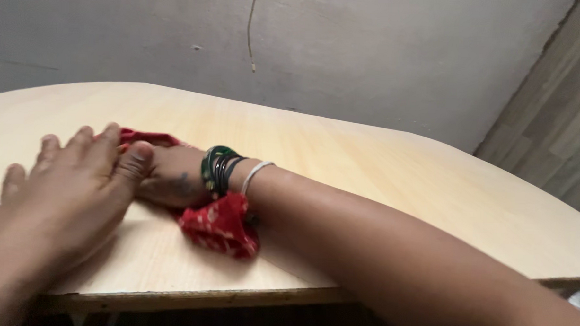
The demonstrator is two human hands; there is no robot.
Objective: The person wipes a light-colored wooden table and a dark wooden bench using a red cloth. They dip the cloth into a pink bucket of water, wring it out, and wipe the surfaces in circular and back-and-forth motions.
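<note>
1. The left hand [71, 181] lies nearest the camera on the pale wooden table [379, 185], palm down, fingers spread flat, gripping nothing; its thumb and fingertips reach the near-left edge of the red patterned cloth [220, 226].
2. The cloth sits beside that hand, bunched near the table's front edge, partly hidden.
3. The right hand [170, 178] rests on top of the cloth, pinning it; whether its fingers curl around fabric I cannot tell, as the left hand covers them.
4. Dark green bangles [218, 171] ring the right wrist.
5. Smoothing well likely means keeping both palms flat, pressing evenly, sliding outward from the cloth's middle.
6. Beyond the cloth, a grey wall [345, 49].
</note>
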